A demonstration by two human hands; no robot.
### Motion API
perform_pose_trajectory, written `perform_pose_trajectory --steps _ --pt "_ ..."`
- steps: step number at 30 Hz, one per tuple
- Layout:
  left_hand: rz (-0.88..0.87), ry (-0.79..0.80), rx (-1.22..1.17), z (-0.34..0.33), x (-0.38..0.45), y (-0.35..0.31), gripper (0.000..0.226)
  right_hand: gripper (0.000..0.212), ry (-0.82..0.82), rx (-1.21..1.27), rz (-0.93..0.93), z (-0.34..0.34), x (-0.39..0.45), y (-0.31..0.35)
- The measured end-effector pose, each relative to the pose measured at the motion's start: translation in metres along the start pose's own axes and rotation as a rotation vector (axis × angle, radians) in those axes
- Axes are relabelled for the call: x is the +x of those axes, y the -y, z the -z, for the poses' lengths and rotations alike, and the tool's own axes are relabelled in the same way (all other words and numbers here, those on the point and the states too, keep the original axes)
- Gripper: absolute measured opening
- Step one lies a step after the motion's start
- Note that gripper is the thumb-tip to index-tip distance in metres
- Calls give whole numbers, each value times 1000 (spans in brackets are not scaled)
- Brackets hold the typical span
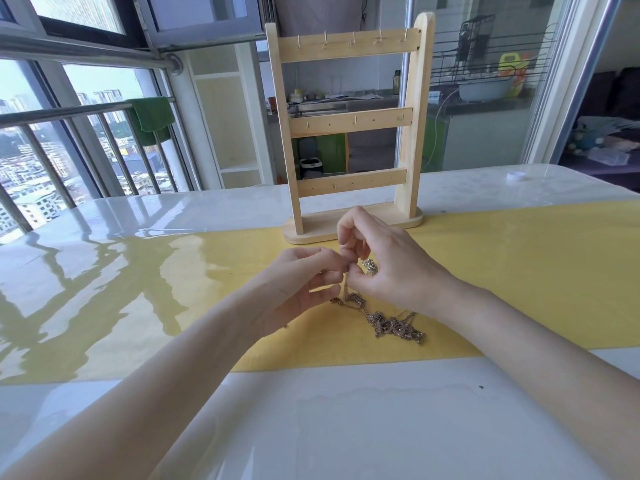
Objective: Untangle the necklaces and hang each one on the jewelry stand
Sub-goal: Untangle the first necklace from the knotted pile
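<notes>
A tangle of thin metal necklaces (394,325) lies on the yellow mat (519,271) in the middle of the table. One chain rises from the heap to my hands. My left hand (304,282) and my right hand (384,265) meet just above the mat, and both pinch the raised chain between thumb and fingers. A small silver bunch shows inside my right hand. Behind them stands the wooden jewelry stand (349,129) with three bars of small hooks; nothing hangs on it.
The glossy white table (311,427) carries a small white cap (516,176) at the far right. A window with a railing and a green cloth (152,116) is at the left. Glass doors stand behind the stand.
</notes>
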State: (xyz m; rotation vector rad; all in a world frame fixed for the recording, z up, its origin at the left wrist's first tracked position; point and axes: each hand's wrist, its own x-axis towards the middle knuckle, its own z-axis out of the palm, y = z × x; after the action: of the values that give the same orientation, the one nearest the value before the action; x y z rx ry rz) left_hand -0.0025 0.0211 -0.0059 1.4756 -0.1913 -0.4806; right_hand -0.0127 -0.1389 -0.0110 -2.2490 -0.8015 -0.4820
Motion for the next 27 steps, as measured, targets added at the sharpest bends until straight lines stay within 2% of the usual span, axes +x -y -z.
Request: perform_pose_trajectory --steps 4,8,10,15,20,23,27 --pt "36 102 -113 5 0 -1 26 37 -18 104 -10 2 2 3" --pt "88 140 -276 5 1 -3 22 31 -44 340 -88 6 5 5" --pt "119 113 -318 4 1 -4 16 32 -28 361 -92 7 5 5" --pt "145 38 -308 0 1 -4 4 29 -29 349 -112 6 5 8" --pt "206 156 -300 1 -3 -9 16 25 27 568 -223 12 2 8" --pt "211 155 -205 1 -5 -8 7 25 94 571 -235 11 1 9" --pt "190 114 -211 0 -5 -8 7 30 87 533 -214 11 4 9"
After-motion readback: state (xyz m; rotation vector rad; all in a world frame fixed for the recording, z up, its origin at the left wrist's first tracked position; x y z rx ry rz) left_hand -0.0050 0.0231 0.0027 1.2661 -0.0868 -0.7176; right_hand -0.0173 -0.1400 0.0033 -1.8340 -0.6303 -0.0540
